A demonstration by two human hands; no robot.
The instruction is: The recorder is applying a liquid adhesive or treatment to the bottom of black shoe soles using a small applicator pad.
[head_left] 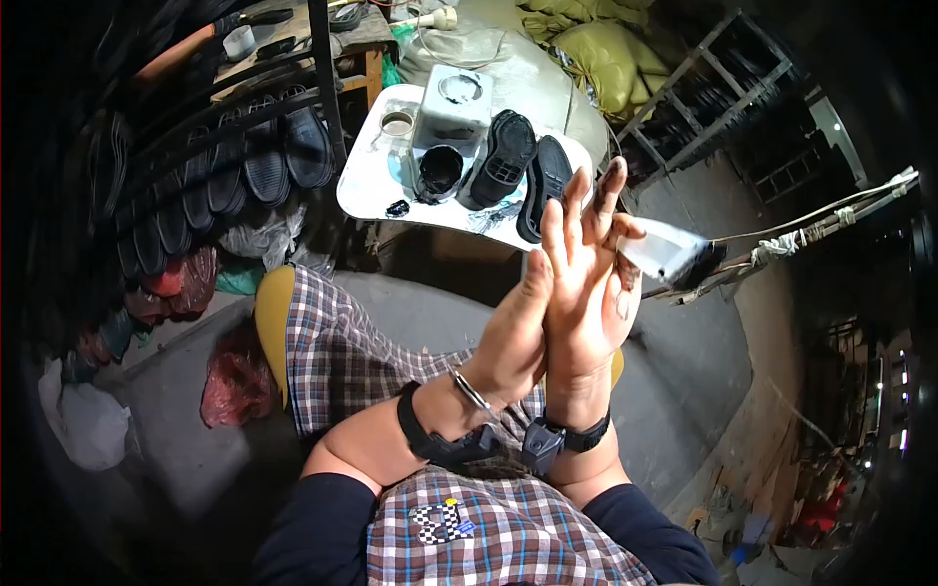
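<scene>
My left hand [508,337] lies against the side of my right hand, its thumb stretched upward; part of its fingers is hidden. The palm of my right hand [586,303] faces up with some fingers extended, and dark smudges mark the fingertips. Between fingers of the right hand sits a flat whitish piece [664,252] with a black end, blurred, its exact kind unclear. Just beyond the fingertips, a black shoe sole [549,181] and a second black sole [508,156] rest on a white stool top [376,171]. Left of them stands a round pot of black paste [440,171].
Behind the pot is a whitish block-shaped container [457,93] with black smears; beside it, a small round cup [397,124]. Black shoes [264,161] line a rack at left. A taped pole [782,244] juts in from the right. A red plastic bag [239,381] lies on the floor.
</scene>
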